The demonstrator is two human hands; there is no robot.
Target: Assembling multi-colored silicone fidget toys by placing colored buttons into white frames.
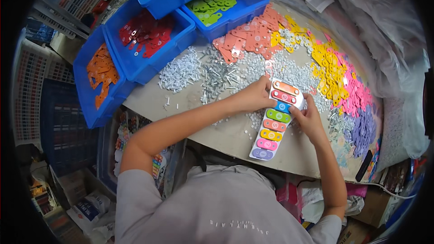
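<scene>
Near the front edge of the table, a white toy xylophone is held, left hand pinching its upper left side, right hand clasping its right. Beyond lie white pegs and silver pins, then blue bins of coloured plates.

In the centre of the frame, a white board carries a column of coloured bars; single pale numerals stand at the middle of several, clearest on the red, blue, green and salmon ones. At the bottom centre, pale capital letters run across the grey shirt in a larger and a smaller line, upside down. At the lower left, white print on a dark patch marks a crumpled white bag.
</scene>
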